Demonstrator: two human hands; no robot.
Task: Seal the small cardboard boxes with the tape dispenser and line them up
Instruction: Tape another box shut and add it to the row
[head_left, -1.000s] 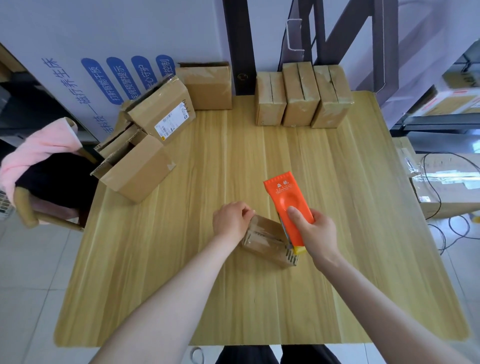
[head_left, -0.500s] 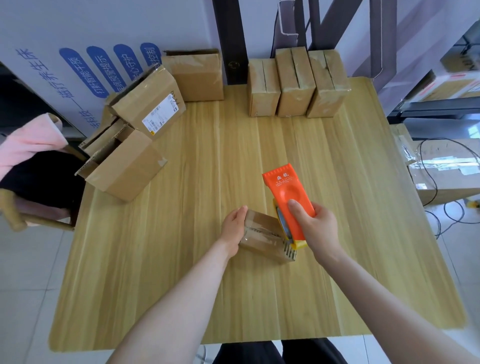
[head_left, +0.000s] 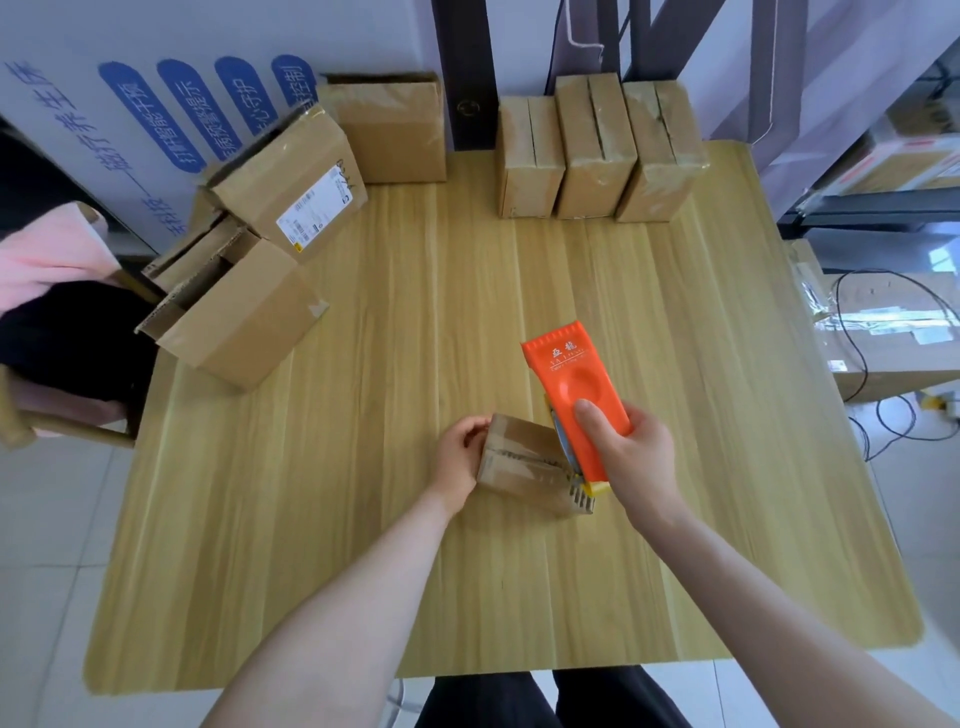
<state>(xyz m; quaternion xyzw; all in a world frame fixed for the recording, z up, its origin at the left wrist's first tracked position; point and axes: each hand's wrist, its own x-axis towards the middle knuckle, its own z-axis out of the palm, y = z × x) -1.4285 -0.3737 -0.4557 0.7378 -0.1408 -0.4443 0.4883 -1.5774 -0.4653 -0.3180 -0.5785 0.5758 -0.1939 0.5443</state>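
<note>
A small cardboard box (head_left: 519, 462) lies on the wooden table (head_left: 363, 519) in front of me, a strip of clear tape along its top seam. My left hand (head_left: 460, 460) grips the box's left end. My right hand (head_left: 631, 457) holds an orange tape dispenser (head_left: 574, 395), thumb on its top, with the toothed blade end at the box's right near edge. Three small taped boxes (head_left: 597, 150) stand side by side in a row at the table's far edge.
Larger cardboard boxes (head_left: 249, 312) are piled at the far left, one bearing a white label (head_left: 314, 210), another (head_left: 387, 130) against the wall. A chair with pink cloth (head_left: 47, 260) stands left of the table. Boxes and cables (head_left: 883, 338) lie on the floor to the right.
My left hand has slid from the top of the small box to its left end. The dispenser stays at the box's right end in my right hand.
</note>
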